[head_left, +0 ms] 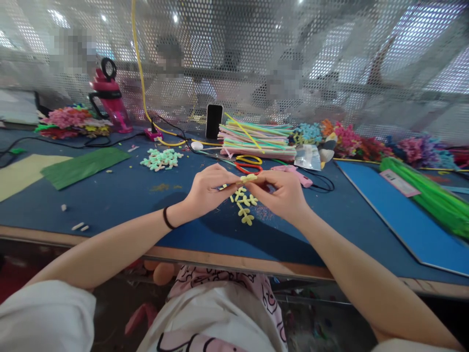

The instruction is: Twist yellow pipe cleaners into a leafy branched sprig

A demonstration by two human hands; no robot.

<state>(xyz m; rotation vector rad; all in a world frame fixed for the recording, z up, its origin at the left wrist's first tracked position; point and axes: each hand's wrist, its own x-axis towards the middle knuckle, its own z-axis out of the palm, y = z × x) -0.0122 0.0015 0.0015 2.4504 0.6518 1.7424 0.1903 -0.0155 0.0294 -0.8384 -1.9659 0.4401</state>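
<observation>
The left hand point(207, 190) and right hand point(282, 193) both pinch a yellow fuzzy leaf stem point(244, 203) over the blue desk point(120, 195). It looks light and bendy (hold the top tip). Scissors point(249, 166) lie at 12 o'clock.

Craft workshop: pipe-cleaner bundles point(256, 139) crowd the workbench point(120, 195).

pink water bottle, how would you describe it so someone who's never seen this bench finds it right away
Start at the blue work table and look to its far left corner, against the perforated metal screen. The pink water bottle stands upright there, just right of a heap of pink and yellow craft flowers. It is the only tall translucent pink thing, with a black loop on its lid.
</observation>
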